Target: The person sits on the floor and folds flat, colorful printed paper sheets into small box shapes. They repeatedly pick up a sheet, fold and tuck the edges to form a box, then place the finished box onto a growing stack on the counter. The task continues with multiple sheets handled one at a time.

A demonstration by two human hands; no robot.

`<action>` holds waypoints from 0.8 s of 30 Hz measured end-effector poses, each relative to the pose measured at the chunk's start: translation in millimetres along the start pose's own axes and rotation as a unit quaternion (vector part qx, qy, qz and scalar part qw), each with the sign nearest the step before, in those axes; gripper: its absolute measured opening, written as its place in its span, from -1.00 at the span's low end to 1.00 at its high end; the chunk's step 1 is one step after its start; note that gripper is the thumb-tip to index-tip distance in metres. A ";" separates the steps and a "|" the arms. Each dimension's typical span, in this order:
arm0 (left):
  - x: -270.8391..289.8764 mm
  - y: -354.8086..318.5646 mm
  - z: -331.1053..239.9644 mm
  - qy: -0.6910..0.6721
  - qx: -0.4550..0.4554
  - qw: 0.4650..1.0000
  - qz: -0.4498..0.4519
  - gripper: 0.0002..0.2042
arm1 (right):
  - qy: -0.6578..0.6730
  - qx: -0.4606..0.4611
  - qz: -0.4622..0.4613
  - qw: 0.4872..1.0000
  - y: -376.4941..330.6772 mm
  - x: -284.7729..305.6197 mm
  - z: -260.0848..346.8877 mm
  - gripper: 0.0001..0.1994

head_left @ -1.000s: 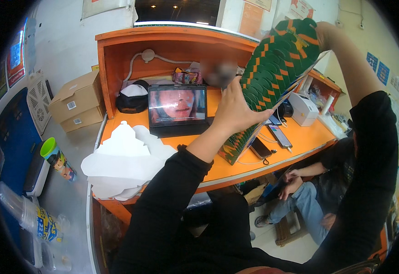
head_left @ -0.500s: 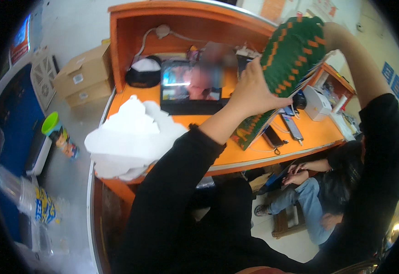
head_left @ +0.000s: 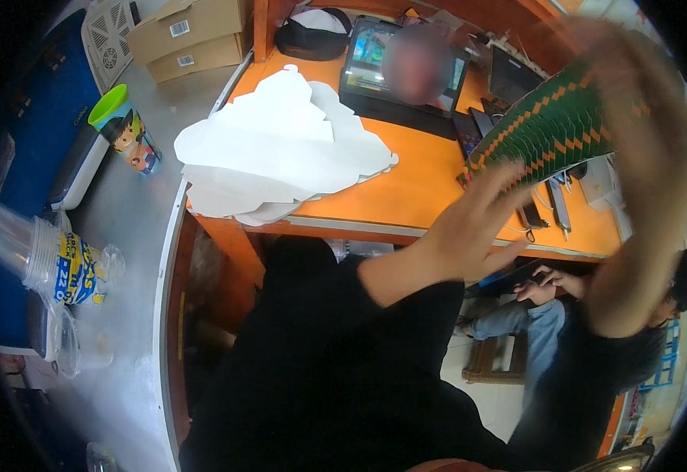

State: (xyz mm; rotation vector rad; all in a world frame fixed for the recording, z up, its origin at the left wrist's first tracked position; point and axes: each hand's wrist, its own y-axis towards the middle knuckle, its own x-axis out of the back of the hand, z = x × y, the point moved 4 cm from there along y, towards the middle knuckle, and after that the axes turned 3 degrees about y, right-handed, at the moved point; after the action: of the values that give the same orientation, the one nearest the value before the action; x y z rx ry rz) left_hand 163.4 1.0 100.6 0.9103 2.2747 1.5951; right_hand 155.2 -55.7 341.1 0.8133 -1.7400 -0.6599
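A thick green stack (head_left: 552, 134) with rows of orange diamond marks, seemingly many layered sheets, tilts above the right part of the orange desk. My left hand (head_left: 477, 216) is at its lower left edge, fingers stretched out and thumb apart; whether the fingertips touch the stack is unclear. Over the stack's upper right side is my right hand (head_left: 607, 67), so smeared by motion that its fingers and grip cannot be made out. To the left, a pile of white cut-out sheets (head_left: 272, 149) with stepped, rounded edges lies on the desk.
A tablet (head_left: 367, 59) stands behind the white pile, beside a black-and-white cap (head_left: 313, 33). Phones (head_left: 557, 206) and cables lie under the stack. On the metal counter are a green cup (head_left: 125, 130), plastic cups (head_left: 60, 259) and cardboard boxes (head_left: 190, 35). A person (head_left: 595, 354) sits at right.
My view has shifted, so the desk sits higher. The left hand has loosened from the stack and spread its fingers. My right hand has swept across the stack's upper side, and the stack has tilted flatter.
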 end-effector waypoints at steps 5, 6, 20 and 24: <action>22.5 -105.4 -3.4 -0.053 0.046 0.972 0.224 -0.73 | 0.345 0.038 0.114 0.931 -63.9 -164.5 108.7 -0.66; 24.3 -124.5 -0.4 -0.068 0.083 0.957 0.270 -0.74 | 0.367 0.028 0.118 0.922 -70.4 -193.0 116.5 -0.61; 158.8 -146.5 -2.3 -0.031 0.306 0.946 -0.098 -0.68 | 0.509 -0.258 0.379 0.729 -112.4 -257.3 87.2 -0.79; 170.4 -132.8 12.7 -0.041 0.321 0.935 -0.145 -0.62 | 0.585 -0.168 0.363 0.706 -112.0 -251.7 89.1 -0.75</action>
State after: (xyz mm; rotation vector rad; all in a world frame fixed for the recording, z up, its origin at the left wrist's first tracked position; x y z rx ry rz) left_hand -11.7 83.3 3.8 0.6873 2.7524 0.6751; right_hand 146.4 77.1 84.0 0.0996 -0.5741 0.1475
